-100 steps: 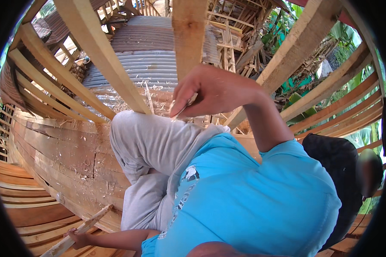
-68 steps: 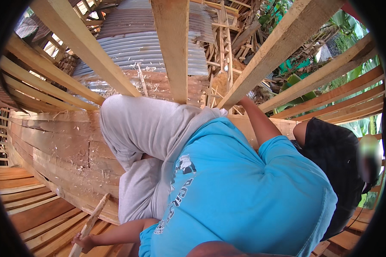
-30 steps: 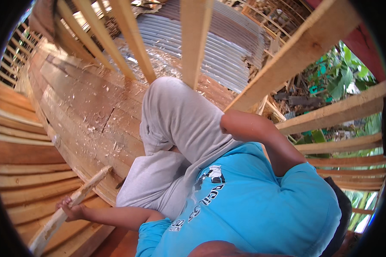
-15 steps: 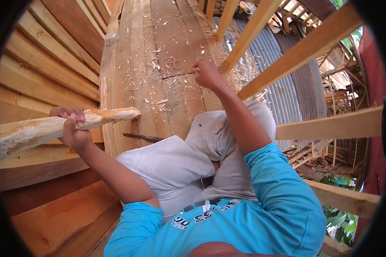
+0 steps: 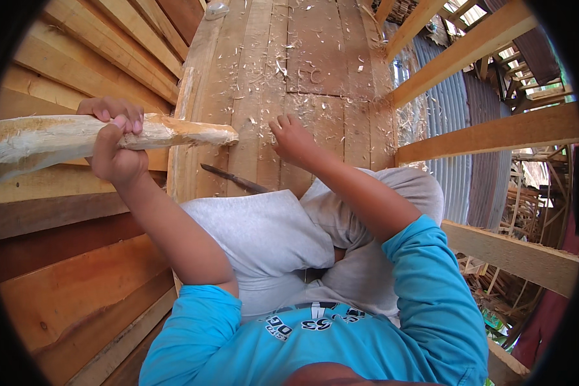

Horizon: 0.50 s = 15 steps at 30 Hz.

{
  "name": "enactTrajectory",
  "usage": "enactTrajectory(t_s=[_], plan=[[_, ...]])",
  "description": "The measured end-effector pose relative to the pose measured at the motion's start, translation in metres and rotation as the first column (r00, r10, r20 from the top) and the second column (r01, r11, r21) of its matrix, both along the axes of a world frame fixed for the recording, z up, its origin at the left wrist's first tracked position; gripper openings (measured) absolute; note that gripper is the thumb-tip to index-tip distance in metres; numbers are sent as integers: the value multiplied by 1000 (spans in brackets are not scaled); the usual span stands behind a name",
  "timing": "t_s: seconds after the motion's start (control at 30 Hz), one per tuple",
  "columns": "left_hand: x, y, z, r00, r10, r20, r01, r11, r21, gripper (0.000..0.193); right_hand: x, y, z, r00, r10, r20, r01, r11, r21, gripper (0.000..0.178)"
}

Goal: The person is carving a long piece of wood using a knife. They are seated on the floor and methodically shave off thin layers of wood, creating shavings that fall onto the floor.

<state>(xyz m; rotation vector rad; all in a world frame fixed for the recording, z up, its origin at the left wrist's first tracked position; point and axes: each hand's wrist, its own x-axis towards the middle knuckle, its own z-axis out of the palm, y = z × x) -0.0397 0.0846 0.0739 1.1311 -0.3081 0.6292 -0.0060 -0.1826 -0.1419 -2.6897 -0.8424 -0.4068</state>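
Observation:
My left hand [image 5: 117, 145] is wrapped around a pale, peeled wooden pole [image 5: 45, 141] near its tapered, rough-cut end. The pole lies roughly level and runs out past the left rim of the view. My right hand [image 5: 294, 140] hovers over the floor in front of my knees, its fingers loosely parted, with nothing visible in them. A dark, long-bladed knife [image 5: 233, 177] rests on the boards beside my left knee, its near end hidden by my grey trousers [image 5: 244, 225]. Neither hand touches it.
Wood shavings [image 5: 315, 77] litter the plank floor [image 5: 254, 83]. Stacked boards [image 5: 77, 270] form a slatted wall close on my left. To the right stand wooden railing posts [image 5: 489, 138], with corrugated metal sheets [image 5: 447, 103] beyond. A small clear container [image 5: 217, 10] sits at the far left.
My right hand has come left and nearer to me, its fingers loosening from a fist. My left hand still grips the pole, which has tipped closer to level. The view has turned slightly.

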Motion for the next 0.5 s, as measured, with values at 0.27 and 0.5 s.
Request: enactTrajectory(t_s=[0.27, 0.5], plan=[[-1, 8, 0, 1000, 27, 12, -27, 1000, -9, 18, -54, 87, 28, 747, 67, -661, -251, 950, -187, 22], [-7, 18, -1, 999, 48, 1, -48, 999, -26, 18, -50, 70, 17, 670, -2, -742, -307, 910, -280, 19]])
